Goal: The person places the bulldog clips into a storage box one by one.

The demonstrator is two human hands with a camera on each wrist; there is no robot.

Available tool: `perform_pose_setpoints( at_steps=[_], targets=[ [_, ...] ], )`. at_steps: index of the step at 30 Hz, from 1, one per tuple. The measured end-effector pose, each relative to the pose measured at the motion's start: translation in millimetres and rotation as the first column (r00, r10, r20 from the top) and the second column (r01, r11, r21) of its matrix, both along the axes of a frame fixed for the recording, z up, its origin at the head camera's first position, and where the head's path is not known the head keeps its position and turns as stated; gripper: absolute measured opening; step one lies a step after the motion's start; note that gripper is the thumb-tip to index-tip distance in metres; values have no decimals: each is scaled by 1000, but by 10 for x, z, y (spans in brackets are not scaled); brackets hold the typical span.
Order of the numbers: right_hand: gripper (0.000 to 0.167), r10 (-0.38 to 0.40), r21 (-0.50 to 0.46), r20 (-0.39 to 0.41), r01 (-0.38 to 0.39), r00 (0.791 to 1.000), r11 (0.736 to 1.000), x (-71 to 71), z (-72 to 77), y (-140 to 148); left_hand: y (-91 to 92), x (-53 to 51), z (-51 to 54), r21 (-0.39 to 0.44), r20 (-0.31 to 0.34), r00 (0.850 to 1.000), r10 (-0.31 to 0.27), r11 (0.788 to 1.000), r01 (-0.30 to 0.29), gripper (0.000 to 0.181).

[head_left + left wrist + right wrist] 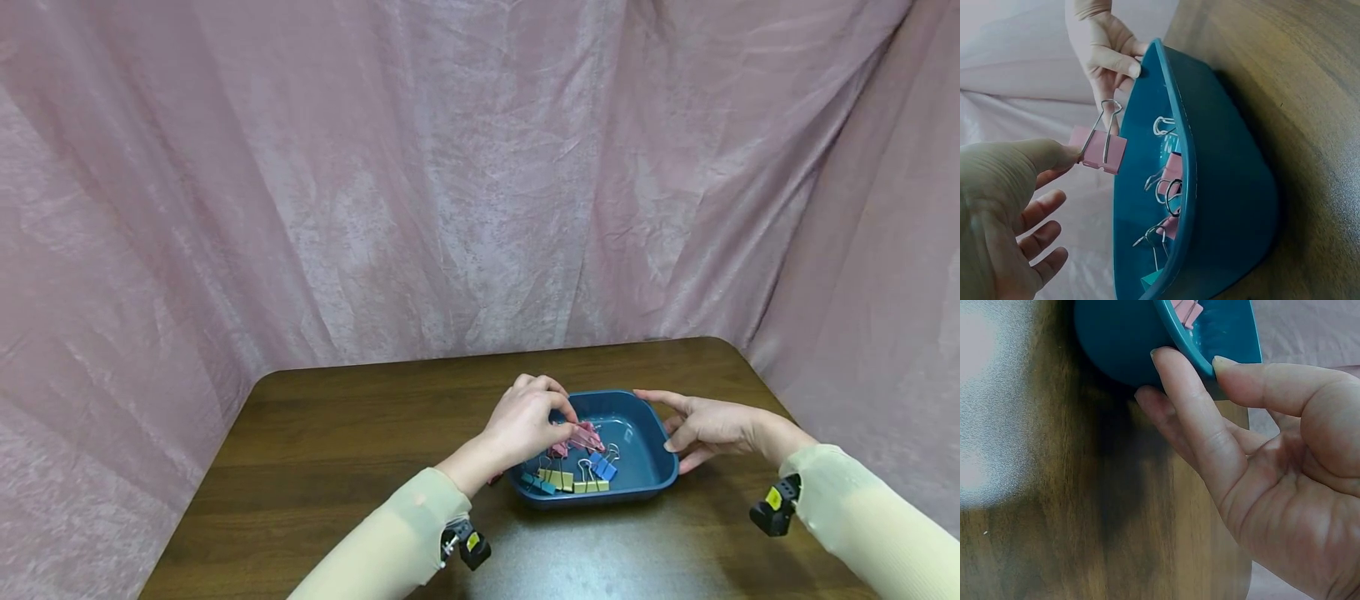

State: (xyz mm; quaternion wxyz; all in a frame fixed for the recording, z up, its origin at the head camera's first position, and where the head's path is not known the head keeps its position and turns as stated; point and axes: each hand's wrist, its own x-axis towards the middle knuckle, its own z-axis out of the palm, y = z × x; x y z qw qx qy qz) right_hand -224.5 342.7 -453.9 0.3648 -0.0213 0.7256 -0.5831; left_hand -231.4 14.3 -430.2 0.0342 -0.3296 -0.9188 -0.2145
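Note:
My left hand (528,417) pinches a pink binder clip (1100,150) between thumb and forefinger, its other fingers spread loosely. The clip is above the left part of a blue plastic bin (636,446). On the right, my right hand (716,427) grips the bin's end wall, with the thumb over the rim and fingers against the outside. Inside the bin lie more pink binder clips (590,437), a blue binder clip (602,467), yellow binder clips (591,487) and a teal binder clip (538,483). The left hand covers part of the pile in the head view.
The bin stands on a dark brown wooden table (360,450). Something small and reddish (494,478) shows beside the bin under the left wrist, mostly hidden. Pink curtains (480,183) hang behind the table and along its sides.

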Motion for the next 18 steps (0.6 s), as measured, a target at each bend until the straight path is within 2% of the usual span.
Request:
perform_pose_setpoints(
  at_steps=[18],
  targets=[
    [101, 9, 0, -12, -9, 1000, 1000, 2, -12, -9, 52, 10, -62, -21, 41, 999, 13, 1000, -12, 6]
  ],
)
